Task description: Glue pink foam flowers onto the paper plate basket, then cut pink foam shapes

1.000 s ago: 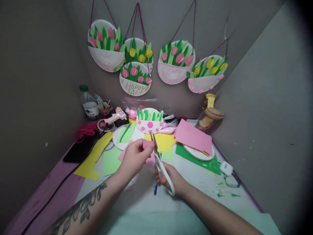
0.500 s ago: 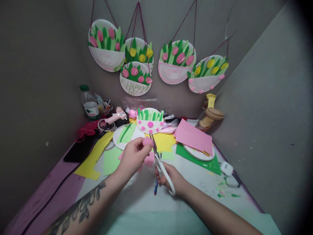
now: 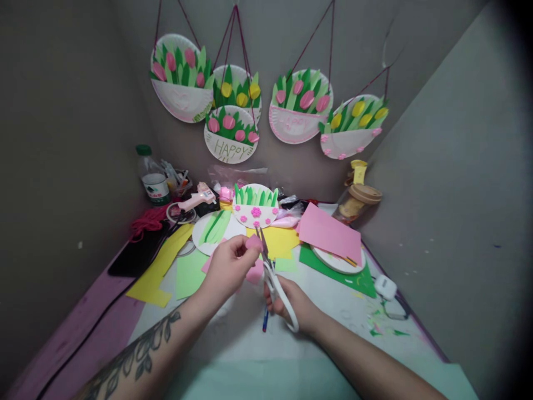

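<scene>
Between the thumb and fingers of my left hand [image 3: 229, 264] is a small piece of pink paper [image 3: 253, 243]. My right hand [image 3: 293, 303] is wrapped round the white handles of a pair of scissors [image 3: 278, 289]. Their blades point away from me and are slightly apart, right at the paper's right edge. Under my hands lie more pink paper scraps [image 3: 255, 272] and a blue pencil-like stick [image 3: 265, 319], partly hidden by the scissors. Just beyond the blade tips stands a paper-plate basket [image 3: 255, 214] with green leaves and pink flowers.
A plate with green strips [image 3: 200, 228], yellow paper [image 3: 160, 278] and light green paper [image 3: 189, 278] lie left. Pink sheets [image 3: 331, 230] cover a plate on the right. Behind are a glue gun [image 3: 200, 197], a bottle [image 3: 153, 180] and a lidded cup [image 3: 358, 200]. Decorated plates [image 3: 302, 122] hang above.
The pink paper in my left hand has turned slightly and shifted a little to the right against the scissor blades. Otherwise both hands stay almost in place.
</scene>
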Demonstrator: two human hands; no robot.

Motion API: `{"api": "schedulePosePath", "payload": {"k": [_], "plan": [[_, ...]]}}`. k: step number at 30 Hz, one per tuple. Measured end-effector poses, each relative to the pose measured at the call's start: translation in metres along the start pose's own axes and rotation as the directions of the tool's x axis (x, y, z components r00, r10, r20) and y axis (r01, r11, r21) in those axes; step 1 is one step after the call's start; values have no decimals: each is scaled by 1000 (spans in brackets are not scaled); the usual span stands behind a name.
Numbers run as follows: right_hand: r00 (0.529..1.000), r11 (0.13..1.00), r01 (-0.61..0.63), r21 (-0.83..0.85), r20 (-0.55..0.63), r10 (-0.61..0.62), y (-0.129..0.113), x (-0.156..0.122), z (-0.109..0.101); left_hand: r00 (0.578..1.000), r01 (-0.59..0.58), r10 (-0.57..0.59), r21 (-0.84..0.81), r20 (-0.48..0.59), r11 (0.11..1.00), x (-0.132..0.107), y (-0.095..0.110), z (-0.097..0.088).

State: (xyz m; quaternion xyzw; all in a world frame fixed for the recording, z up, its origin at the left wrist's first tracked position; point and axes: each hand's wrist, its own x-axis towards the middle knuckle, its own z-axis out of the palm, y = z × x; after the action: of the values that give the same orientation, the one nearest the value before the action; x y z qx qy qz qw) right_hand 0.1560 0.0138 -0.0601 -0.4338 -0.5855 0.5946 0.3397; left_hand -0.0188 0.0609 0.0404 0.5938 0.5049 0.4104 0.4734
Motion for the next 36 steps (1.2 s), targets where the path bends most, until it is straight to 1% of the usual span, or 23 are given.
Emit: {"api": "schedulePosePath", "payload": {"k": [5,9,15,24,32,36], "plan": [[1000,1000,12,14,-4,-12,4,0,0,1000,-2,2,6,-3,1000,0,-2,0],[1000,999,-2,38,-9,2,3,0,0,1000,-9,9,16,5,1000,0,-2,-1],[999,999,47,3,-10,-47,-3,0,1,1000,-21,20,46,20,999,-1,2,-1],[999,1000,30,8,-17,-30,9,0,-1,1000,-7,6,30,15,1000,0,-1,-1],[999,999,50,-4,-21,-50,5,0,0,999,-23,21,51,36,998,-2,0,0],[999,999,33,12,-24,-33,4,0,0,999,-29,27,66,36,997,-1,0,-1]]}}
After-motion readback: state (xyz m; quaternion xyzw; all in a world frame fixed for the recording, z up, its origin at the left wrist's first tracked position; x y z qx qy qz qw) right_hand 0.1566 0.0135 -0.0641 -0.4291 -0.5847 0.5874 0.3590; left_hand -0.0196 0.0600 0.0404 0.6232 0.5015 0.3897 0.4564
